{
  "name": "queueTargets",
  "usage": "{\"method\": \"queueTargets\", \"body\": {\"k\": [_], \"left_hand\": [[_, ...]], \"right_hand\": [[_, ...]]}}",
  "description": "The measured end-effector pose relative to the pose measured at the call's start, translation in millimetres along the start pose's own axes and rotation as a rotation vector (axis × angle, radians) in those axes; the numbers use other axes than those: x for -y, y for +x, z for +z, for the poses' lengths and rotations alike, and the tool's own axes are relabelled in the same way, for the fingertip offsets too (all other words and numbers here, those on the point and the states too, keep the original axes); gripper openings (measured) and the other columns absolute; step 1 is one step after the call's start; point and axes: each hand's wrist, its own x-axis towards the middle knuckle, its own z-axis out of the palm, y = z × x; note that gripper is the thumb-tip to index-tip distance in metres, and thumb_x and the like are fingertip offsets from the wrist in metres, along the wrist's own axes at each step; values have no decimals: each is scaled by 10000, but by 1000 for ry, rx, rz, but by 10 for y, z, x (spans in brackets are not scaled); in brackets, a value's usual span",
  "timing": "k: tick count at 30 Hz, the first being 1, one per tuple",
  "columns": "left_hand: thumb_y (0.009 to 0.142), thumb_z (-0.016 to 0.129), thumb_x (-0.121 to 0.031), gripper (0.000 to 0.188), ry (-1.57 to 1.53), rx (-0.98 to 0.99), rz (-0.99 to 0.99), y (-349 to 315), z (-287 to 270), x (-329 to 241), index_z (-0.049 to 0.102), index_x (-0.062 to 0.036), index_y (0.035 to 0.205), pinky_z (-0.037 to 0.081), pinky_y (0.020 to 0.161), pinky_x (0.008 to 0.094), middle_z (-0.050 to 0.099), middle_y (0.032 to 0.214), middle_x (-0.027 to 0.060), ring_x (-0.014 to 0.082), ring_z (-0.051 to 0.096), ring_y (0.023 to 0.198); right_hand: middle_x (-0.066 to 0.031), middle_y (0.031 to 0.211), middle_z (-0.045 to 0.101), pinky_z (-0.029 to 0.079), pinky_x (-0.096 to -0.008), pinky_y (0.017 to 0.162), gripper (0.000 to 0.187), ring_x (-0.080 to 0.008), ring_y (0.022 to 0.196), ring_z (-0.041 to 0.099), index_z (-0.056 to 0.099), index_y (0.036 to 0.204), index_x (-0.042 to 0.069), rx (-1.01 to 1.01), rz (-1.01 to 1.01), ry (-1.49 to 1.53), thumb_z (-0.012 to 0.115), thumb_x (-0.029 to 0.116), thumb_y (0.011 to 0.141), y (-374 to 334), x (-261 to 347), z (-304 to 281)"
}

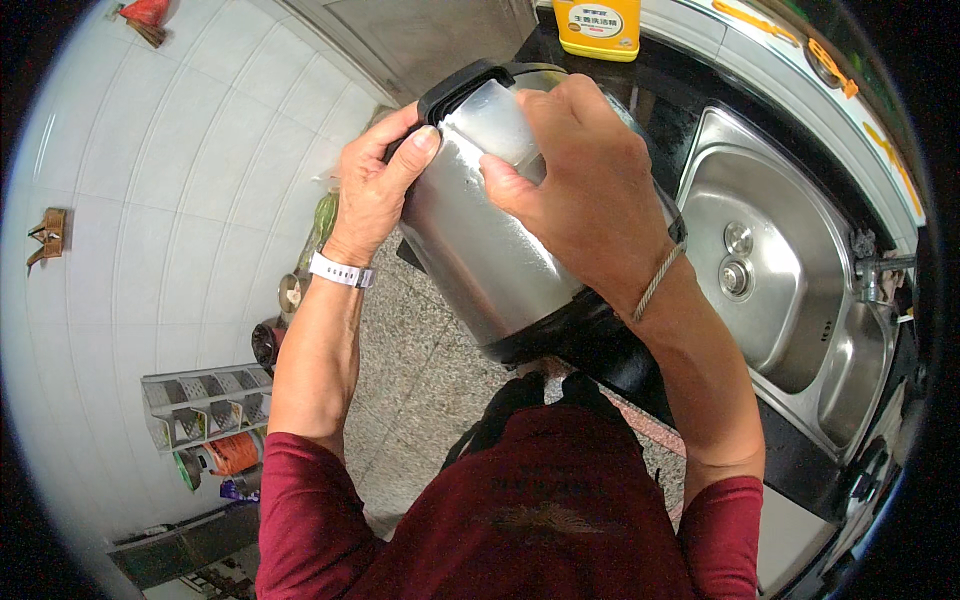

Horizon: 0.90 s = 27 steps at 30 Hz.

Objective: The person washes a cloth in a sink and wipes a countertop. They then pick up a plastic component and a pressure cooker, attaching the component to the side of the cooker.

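White tiles cover the wall (130,270) on our left, w/ a speckled floor (400,350) btwn it & the black counter (670,90) on the right. Set into that counter is a steel sink (775,210), big bowl plus a small one. Mid-scene, left of the sink, we've got a steel pot (500,260) w/ black base & rim, tilted: rim far, base near. Can't tell if it rests on the counter. Grey rack (205,405) at the left wall, near side. Yellow bottle (598,25) stands far, beyond the pot. Our right hand (585,185) is curled, thumb & fingers closed on a pale flat piece (495,120) by the pot's far end; can't ID it. Our left hand (375,185) grips the pot's rim, far left. We wear a white wristband (340,270) left, thin cord (660,280) right.
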Motion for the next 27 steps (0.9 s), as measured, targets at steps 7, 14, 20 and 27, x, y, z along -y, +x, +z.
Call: {"method": "queueTargets", "body": {"k": [7, 14, 20, 27], "left_hand": [[949, 712, -272, 423, 25, -3, 32, 3, -22, 34, 661, -6, 1274, 480, 911, 265, 683, 1115, 28, 102, 594, 1019], [946, 716, -278, 424, 4, -5, 15, -2, -7, 9, 666, -5, 1265, 490, 895, 261, 686, 1114, 24, 98, 597, 1004], [945, 717, -284, 424, 26, -8, 13, -1, -30, 30, 670, -6, 1261, 489, 905, 266, 689, 1115, 25, 101, 598, 1009], [944, 716, -305, 435, 8, -16, 5, -10, -13, 7, 672, -5, 1257, 487, 907, 272, 693, 1100, 24, 103, 599, 1005]], "right_hand": [[-160, 955, 586, 546, -404, 741, 447, -346, 848, 645, 635, 1091, -33, 7, 3, -24, 790, 235, 768, 24, 13, 44], [-159, 930, 572, 534, -413, 718, 447, -345, 828, 633, 627, 1086, -34, 3, -33, -20, 794, 240, 774, 45, 7, 36], [-156, 929, 573, 536, -406, 721, 449, -338, 822, 637, 632, 1093, -35, 12, -66, -53, 797, 234, 774, 61, 22, 27], [-147, 911, 580, 542, -391, 730, 438, -321, 821, 642, 642, 1084, -34, 14, -91, -56, 801, 224, 768, 80, 2, 37]]}}
